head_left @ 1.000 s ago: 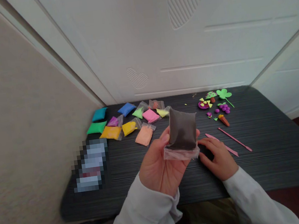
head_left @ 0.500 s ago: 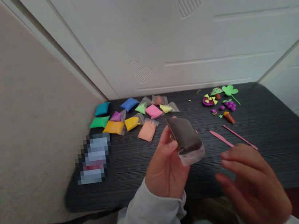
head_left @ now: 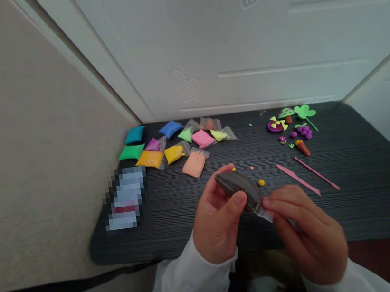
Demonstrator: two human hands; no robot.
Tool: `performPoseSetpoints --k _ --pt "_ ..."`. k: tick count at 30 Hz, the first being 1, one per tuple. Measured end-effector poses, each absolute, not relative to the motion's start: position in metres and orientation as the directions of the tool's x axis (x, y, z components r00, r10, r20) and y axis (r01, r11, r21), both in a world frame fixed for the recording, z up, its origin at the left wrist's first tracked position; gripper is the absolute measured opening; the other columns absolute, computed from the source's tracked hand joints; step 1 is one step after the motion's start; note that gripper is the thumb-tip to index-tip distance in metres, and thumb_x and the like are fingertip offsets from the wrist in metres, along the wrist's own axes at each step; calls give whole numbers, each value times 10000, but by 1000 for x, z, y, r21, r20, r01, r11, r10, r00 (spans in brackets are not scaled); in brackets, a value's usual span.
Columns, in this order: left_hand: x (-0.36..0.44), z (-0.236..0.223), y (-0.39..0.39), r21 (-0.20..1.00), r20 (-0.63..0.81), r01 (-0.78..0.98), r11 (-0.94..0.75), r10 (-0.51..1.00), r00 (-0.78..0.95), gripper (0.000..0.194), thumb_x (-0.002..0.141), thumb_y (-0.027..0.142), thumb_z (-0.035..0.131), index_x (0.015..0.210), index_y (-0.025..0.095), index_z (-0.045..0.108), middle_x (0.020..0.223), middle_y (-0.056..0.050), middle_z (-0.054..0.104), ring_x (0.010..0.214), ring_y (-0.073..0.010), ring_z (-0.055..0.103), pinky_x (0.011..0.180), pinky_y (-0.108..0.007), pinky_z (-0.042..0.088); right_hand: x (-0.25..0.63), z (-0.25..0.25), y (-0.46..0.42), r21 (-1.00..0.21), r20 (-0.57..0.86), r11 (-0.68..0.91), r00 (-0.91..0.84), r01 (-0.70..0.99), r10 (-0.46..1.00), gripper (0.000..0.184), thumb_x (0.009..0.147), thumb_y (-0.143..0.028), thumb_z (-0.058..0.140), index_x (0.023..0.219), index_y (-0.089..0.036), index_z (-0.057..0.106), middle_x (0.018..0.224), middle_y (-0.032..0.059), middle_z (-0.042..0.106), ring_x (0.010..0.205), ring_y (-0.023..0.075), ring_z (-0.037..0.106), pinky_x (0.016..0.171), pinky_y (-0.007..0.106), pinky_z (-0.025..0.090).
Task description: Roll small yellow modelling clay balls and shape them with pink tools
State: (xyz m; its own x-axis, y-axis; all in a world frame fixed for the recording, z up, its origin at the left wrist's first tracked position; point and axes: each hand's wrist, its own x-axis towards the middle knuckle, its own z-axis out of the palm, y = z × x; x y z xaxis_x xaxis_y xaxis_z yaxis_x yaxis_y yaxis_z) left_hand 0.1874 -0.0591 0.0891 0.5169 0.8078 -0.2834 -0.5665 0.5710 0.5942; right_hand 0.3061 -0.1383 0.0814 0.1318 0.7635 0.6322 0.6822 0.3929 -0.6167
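A clear zip bag of dark brown modelling clay [head_left: 240, 184] is held up over the near part of the table. My left hand [head_left: 217, 222] is closed round the bag's body, thumb on the near face and fingers behind. At its clear lower-right edge, the fingertips of my right hand [head_left: 309, 231] pinch the plastic. Just beyond the hands lie a small yellow ball [head_left: 261, 182] and a tiny peach ball [head_left: 251, 168]. A pink clay knife [head_left: 298, 179] and a thin pink modelling stick [head_left: 317, 173] rest on the table beyond my right hand.
Several bags of coloured clay, including a peach bag [head_left: 196, 163] and a blue bag [head_left: 170, 129], lie at the table's back left. Small clay figures, such as a green clover [head_left: 305, 112] and purple grapes [head_left: 303, 132], sit back right. A blurred-out rectangle [head_left: 126, 198] lies left. A white door stands behind.
My right hand has come in leftward and now pinches the bag's clear edge. The brown bag has tilted in my left hand and sits slightly lower.
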Motion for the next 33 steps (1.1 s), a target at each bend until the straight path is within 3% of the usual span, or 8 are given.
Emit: performPoseSetpoints --k 6,11,16,19,21,26,33 --pt "187 94 -65 665 -272 -552 503 852 448 459 591 170 746 1005 210 553 778 12 621 700 -117 583 682 -248 466 303 85 -142 -643 599 381 127 665 790 423 702 38 548 1054 -198 556 931 49 615 880 169 557 779 368 447" --pt "183 93 -65 735 -230 -475 484 837 497 398 625 243 733 972 238 539 802 9 603 698 -124 570 635 -241 468 302 86 -144 -744 519 335 184 578 835 299 738 0 535 958 -199 571 864 24 609 843 140 551 745 307 448" --pt "170 87 -60 884 -82 -341 318 826 558 359 632 289 731 944 190 582 946 -43 601 844 -162 571 739 -252 467 303 84 -145 -967 208 146 316 207 926 94 789 -141 555 792 -233 572 767 -25 590 764 104 550 670 229 450" --pt "163 89 -60 886 -150 -248 393 747 647 401 615 296 742 963 184 579 840 -36 622 742 -147 575 680 -246 469 302 82 -145 -997 61 75 306 -33 950 63 782 -230 581 723 -220 560 696 -38 567 670 92 529 604 208 441" --pt "162 93 -61 899 -207 -184 396 758 619 381 595 292 753 917 178 585 747 -12 607 651 -116 540 606 -213 443 301 81 -145 -993 2 37 297 -112 955 105 770 -261 594 693 -205 551 667 -35 556 630 90 514 575 204 432" --pt "165 102 -69 965 -209 -52 256 877 432 289 582 324 744 748 152 581 580 31 499 518 -75 402 482 -192 324 297 78 -146 -994 -31 -1 285 -105 958 151 772 -290 590 677 -189 530 643 -19 539 603 94 494 548 200 419" --pt "164 100 -70 939 -259 -79 335 840 476 280 595 342 720 691 157 532 520 46 436 462 -67 363 447 -199 282 308 85 -151 -985 49 29 113 167 992 156 841 -274 479 746 -187 567 684 11 575 651 117 532 594 234 431"
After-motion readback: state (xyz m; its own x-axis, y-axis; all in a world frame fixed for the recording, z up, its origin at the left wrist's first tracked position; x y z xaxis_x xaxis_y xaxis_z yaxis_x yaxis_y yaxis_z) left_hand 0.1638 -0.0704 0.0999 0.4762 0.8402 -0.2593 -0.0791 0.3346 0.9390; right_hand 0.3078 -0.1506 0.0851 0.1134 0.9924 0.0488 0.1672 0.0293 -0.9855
